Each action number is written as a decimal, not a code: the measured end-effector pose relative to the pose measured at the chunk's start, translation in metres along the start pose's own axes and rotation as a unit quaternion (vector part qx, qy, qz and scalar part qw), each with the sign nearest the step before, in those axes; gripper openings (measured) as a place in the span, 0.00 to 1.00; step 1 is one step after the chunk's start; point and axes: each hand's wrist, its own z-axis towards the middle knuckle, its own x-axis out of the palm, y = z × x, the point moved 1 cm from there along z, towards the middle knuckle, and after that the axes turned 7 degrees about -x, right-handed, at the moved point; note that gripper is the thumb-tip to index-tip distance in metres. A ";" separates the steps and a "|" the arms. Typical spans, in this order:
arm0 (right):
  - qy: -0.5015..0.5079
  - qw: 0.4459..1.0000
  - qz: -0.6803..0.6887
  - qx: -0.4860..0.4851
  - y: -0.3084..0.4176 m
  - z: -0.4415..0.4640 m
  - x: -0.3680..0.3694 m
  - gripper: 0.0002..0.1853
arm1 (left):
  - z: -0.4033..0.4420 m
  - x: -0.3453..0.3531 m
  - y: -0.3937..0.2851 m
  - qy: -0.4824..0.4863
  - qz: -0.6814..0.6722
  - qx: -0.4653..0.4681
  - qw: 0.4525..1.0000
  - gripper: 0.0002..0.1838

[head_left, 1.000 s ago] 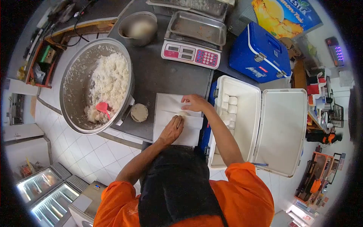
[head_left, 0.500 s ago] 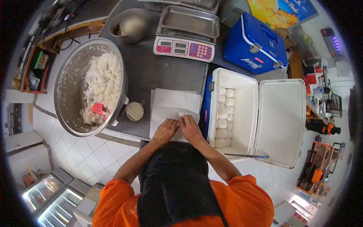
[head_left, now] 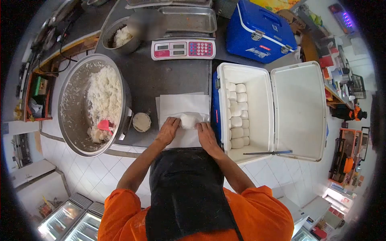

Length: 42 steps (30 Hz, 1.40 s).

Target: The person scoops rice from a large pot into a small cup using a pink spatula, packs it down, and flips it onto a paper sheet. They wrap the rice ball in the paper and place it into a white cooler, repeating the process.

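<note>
A rounded white bundle (head_left: 188, 121), which looks like a lump of rice in paper, lies on a stack of white paper sheets (head_left: 181, 103). At its left end my left hand (head_left: 168, 130) has its fingers closed on the wrapping paper. On the opposite end my right hand (head_left: 206, 134) pinches the paper the same way. To the left, a large metal bowl (head_left: 65, 112) holds loose white rice (head_left: 105, 90) and a pink scoop (head_left: 105, 125). Between bowl and paper stands a small round cup (head_left: 141, 122) with pale contents.
Right of the paper is an open cooler (head_left: 257, 116) with several white bundles (head_left: 237, 116) stacked along its left side. A pink-and-white scale (head_left: 183, 49) with a metal tray (head_left: 187, 19) stands behind. A closed blue cooler (head_left: 261, 32) and a smaller bowl (head_left: 107, 38) sit farther back.
My hands have moved apart, from close together over the paper to either end of the bundle, which now shows between them. The camera view has shifted slightly.
</note>
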 end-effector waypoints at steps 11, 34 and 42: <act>0.117 0.955 -0.077 0.260 -0.019 0.087 -0.028 0.12 | 0.076 -0.042 -0.008 0.166 0.114 -0.162 0.966 0.28; -0.177 0.874 0.380 0.244 0.063 0.053 0.041 0.44 | -0.023 0.031 -0.024 -0.067 -0.069 -0.087 0.992 0.40; -0.088 0.916 0.252 0.298 0.055 0.069 0.022 0.38 | -0.020 0.023 -0.023 -0.057 -0.165 -0.108 0.979 0.30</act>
